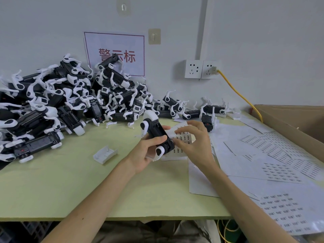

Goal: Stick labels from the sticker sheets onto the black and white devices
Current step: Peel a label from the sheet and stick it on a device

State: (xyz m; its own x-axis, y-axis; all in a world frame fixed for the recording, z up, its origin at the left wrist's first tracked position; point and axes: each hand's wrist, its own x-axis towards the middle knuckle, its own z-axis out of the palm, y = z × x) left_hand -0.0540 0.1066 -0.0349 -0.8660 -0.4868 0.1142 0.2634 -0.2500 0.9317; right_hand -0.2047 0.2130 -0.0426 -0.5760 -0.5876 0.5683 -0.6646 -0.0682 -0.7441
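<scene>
Our left grip clasped the device above mid worktop; right grip was over the sticker sheet just right of it, pinch unclear to us. Risk: crooked sticking, bc device could tilt.

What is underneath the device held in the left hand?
A sticker sheet with rows of printed labels lies beneath the device. The right hand and the device cover much of it, so its middle is hidden.
</scene>
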